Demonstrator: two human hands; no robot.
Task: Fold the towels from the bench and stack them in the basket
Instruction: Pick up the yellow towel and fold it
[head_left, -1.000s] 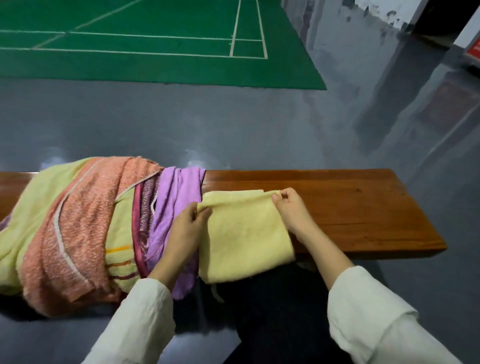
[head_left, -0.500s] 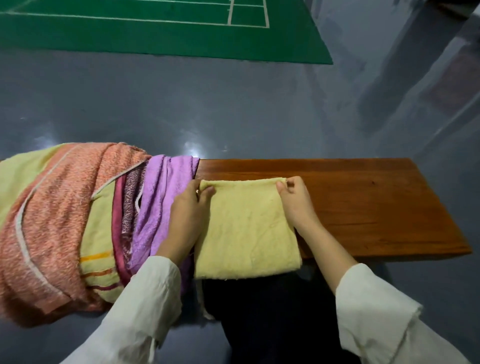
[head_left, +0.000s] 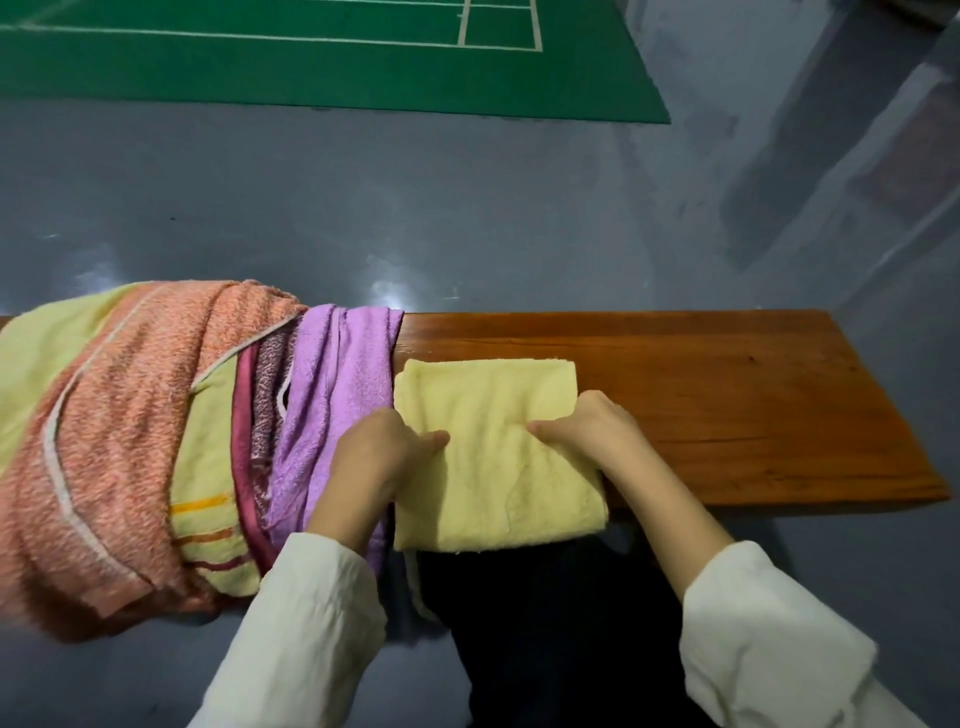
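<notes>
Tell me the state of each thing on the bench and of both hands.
yellow towel, folded, flat on the bench, near edge overhanging
towel pile, unfolded, heaped on the bench's left end
left hand, grips the yellow towel's left edge
right hand, grips its right edge

Soft, even indoor light falls from above; pale glare spots shine on the grey floor (head_left: 384, 288) just behind the bench (head_left: 727, 395). My dark lap (head_left: 545, 623) is nearly black, without detail. The wide lens bows straight lines near the edges, and everything looks slightly soft
</notes>
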